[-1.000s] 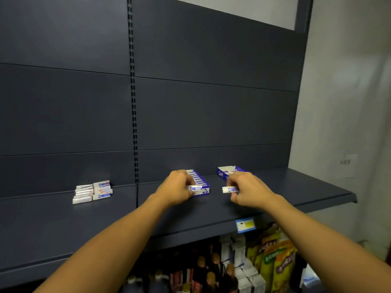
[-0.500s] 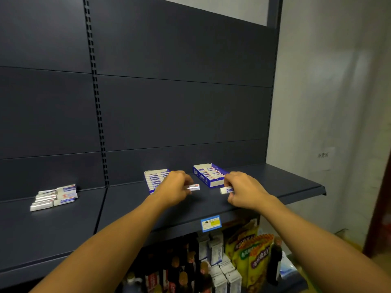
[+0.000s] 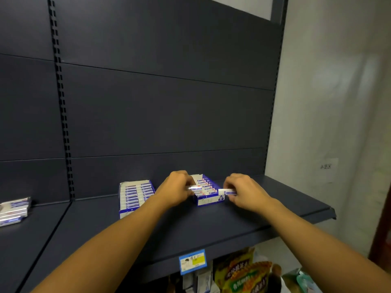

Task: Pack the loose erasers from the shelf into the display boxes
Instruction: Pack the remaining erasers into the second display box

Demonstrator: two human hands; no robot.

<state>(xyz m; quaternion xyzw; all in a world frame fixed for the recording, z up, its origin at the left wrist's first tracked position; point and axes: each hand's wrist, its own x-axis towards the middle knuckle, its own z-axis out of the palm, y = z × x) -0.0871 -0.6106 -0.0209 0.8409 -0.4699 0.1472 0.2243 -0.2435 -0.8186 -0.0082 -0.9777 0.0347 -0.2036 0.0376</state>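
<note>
Both hands have shifted since half a second ago from the bare shelf front to the right-hand display box, each carrying its eraser along. Left hand (image 3: pixel 176 190): fingers curled, pinching a small white eraser in a blue-printed sleeve (image 3: pixel 194 188) by its end, held over the box's rows. Right hand (image 3: pixel 243 192): thumb and fingers pinch a second white-and-blue sleeved eraser (image 3: pixel 227 192) by its right end, its free end just at the box's right wall, not yet inside.

Open blue-and-white cardboard display box (image 3: pixel 208 200): stands on the dark grey metal shelf (image 3: pixel 275 216) between the two hands, partly filled with erasers in rows. A second blue-and-white display box (image 3: pixel 135 196) stands just to its left and appears full. A loose pile of the same sleeved erasers (image 3: pixel 13 210) lies well apart, at the far left of the shelf.

Handling, as judged: the erasers should be light, stiff enough to keep shape, with a smooth paper sleeve that may slide on the rubber core. A pinch across the long sides near one end leaves the other end free to lead into a slot. The thin card box is likely to skid or buckle if pressed sideways; steady it while seating.

Below the shelf edge hang a blue price tag (image 3: pixel 192 261) and yellow-green snack bags (image 3: pixel 243 275).
</note>
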